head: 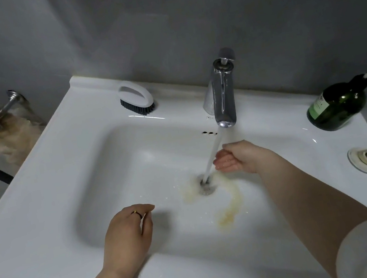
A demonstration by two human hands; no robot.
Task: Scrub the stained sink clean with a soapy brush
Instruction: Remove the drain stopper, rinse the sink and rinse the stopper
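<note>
Water from the faucet falls into the sink's stained drain mid-frame. The right hand cups its fingers together beside the stream. The left hand's fingers hang loosely curled, holding nothing.

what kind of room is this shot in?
Most likely a bathroom or washroom: a white sink against a grey wall, a chrome tap running into it, and a green pump bottle on its rim. A scrub brush lies on the back ledge.
</note>
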